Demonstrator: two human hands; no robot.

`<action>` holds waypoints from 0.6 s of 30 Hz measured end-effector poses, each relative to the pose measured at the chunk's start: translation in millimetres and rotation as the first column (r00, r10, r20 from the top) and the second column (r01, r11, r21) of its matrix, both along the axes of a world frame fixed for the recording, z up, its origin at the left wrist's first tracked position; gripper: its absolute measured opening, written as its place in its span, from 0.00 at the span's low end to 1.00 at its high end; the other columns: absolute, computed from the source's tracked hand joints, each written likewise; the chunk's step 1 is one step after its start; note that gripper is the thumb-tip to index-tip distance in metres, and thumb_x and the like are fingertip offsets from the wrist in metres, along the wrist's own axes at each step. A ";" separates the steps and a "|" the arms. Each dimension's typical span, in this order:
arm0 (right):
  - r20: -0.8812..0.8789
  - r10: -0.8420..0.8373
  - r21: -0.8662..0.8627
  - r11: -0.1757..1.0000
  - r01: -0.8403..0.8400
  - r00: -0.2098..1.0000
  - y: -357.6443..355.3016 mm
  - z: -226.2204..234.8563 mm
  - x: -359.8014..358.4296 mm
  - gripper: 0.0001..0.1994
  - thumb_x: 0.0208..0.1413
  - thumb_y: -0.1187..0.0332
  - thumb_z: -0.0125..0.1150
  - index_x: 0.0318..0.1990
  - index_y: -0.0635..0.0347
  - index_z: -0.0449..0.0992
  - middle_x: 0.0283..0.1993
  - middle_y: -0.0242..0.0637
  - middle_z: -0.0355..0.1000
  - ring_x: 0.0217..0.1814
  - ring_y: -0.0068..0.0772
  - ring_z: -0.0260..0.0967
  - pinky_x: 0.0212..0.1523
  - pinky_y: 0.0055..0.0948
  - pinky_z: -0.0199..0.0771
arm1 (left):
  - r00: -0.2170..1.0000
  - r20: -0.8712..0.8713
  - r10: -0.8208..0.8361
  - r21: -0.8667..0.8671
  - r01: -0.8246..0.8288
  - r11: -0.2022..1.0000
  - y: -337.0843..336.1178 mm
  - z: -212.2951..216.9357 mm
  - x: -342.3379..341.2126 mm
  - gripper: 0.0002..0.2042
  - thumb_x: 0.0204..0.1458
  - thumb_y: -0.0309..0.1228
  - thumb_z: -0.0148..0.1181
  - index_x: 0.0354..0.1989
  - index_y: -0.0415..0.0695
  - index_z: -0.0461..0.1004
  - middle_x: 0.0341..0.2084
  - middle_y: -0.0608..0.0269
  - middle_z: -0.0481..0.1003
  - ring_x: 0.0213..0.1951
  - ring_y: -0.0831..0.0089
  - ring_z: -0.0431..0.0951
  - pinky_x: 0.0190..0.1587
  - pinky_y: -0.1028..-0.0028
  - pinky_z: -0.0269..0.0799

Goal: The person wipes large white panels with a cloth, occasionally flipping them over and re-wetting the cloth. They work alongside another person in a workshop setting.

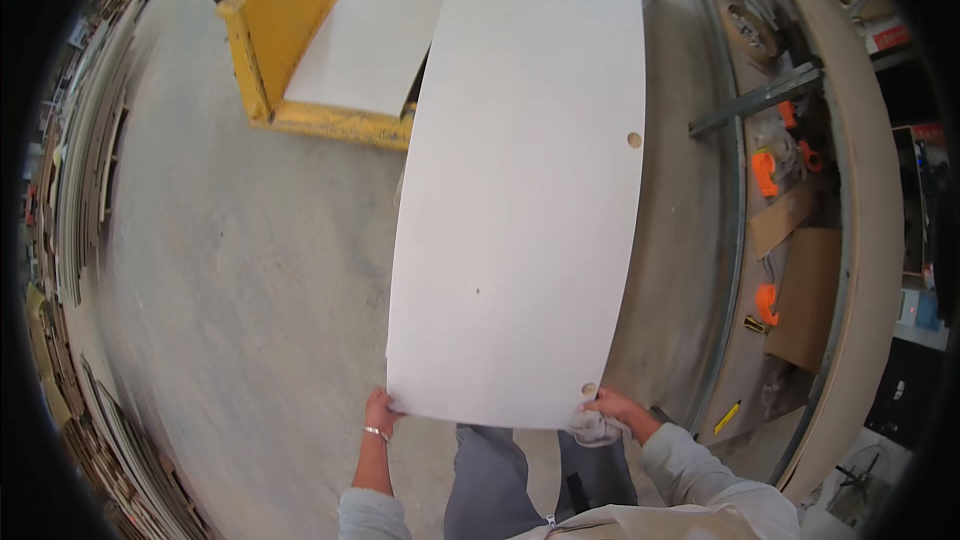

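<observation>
A long white panel (520, 190) stretches away from me, with several round holes along its right edge and a small dark spot on its face. My left hand (379, 408) is closed on the panel's near left corner. At the near right corner, my right hand (612, 405) grips the same panel beside a round hole, thumb on top. A greyish-white cloth (596, 429) bunches under my right hand; whether the hand holds it too, I cannot tell. The fingers beneath the panel are hidden.
Left of the panel's far part stands a yellow pallet truck (262, 60) bearing another white sheet (365, 45). To the right runs a metal-framed workbench (735, 240) with orange tape dispensers (765, 175), cardboard (808, 290) and a yellow cutter (728, 417) on its shelf. Stacked boards (85, 190) line the far left.
</observation>
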State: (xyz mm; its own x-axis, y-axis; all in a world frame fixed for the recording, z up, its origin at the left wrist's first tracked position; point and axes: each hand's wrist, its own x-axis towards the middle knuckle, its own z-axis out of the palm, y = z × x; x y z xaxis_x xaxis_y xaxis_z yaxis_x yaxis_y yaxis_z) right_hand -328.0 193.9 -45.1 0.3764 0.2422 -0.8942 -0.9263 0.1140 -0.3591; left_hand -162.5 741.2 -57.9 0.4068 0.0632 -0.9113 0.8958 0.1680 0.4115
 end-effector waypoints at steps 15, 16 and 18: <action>0.241 -0.123 -0.188 0.967 0.170 0.963 -53.2 282.1 -176.2 0.24 0.54 0.59 0.76 0.54 0.64 0.79 0.48 0.33 0.80 0.50 0.26 0.74 0.51 0.31 0.74 | 0.815 0.065 -0.576 -0.231 0.574 0.786 -72.4 370.0 -42.1 0.31 0.52 0.26 0.67 0.66 0.35 0.66 0.55 0.48 0.77 0.55 0.55 0.79 0.59 0.55 0.77; 0.264 -0.124 -0.218 0.958 0.184 0.957 -62.4 287.2 -191.3 0.24 0.54 0.59 0.76 0.53 0.64 0.79 0.48 0.33 0.80 0.49 0.26 0.74 0.51 0.30 0.74 | 0.805 0.144 -0.575 -0.236 0.592 0.770 -81.5 381.5 -51.1 0.32 0.52 0.26 0.66 0.67 0.34 0.64 0.55 0.49 0.77 0.55 0.55 0.79 0.58 0.56 0.78; 0.300 -0.119 -0.281 0.937 0.207 0.947 -88.2 299.7 -218.5 0.23 0.54 0.59 0.75 0.52 0.64 0.80 0.47 0.34 0.80 0.49 0.26 0.74 0.50 0.30 0.74 | 0.777 0.291 -0.559 -0.254 0.626 0.738 -107.2 406.7 -71.4 0.32 0.54 0.25 0.64 0.68 0.33 0.61 0.55 0.50 0.77 0.54 0.54 0.79 0.55 0.57 0.79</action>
